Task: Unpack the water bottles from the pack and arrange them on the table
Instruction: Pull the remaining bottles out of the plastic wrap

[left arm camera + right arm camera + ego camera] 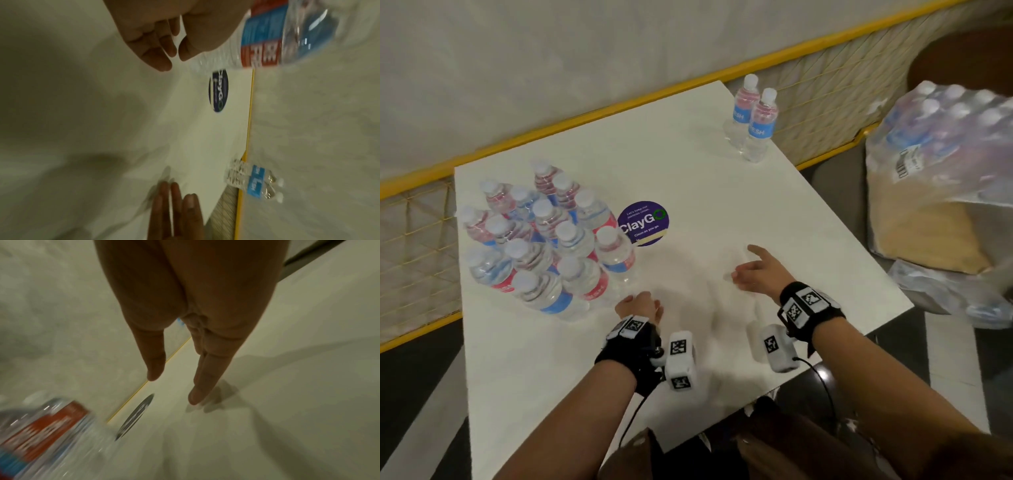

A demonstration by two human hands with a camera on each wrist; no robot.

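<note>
Several clear water bottles point(544, 240) with red and blue labels stand clustered on the left of the white table point(722, 205). Two more bottles point(753, 120) stand together at its far right corner. The shrink-wrapped pack point(948, 137) with more bottles sits off the table to the right. My left hand point(635, 303) hovers just right of the cluster's nearest bottle point(277, 32), fingers point(162, 48) loosely curled, holding nothing. My right hand point(746, 263) is over the table's middle, fingers point(205, 369) straight and empty, tips close to the surface.
A round purple ClayGo sticker point(643, 222) lies flat beside the cluster. A yellow rail point(619, 106) with mesh runs behind the table, in front of a wall. Crumpled plastic wrap point(945, 294) lies below the pack. A cardboard tray point(928, 219) shows under the pack.
</note>
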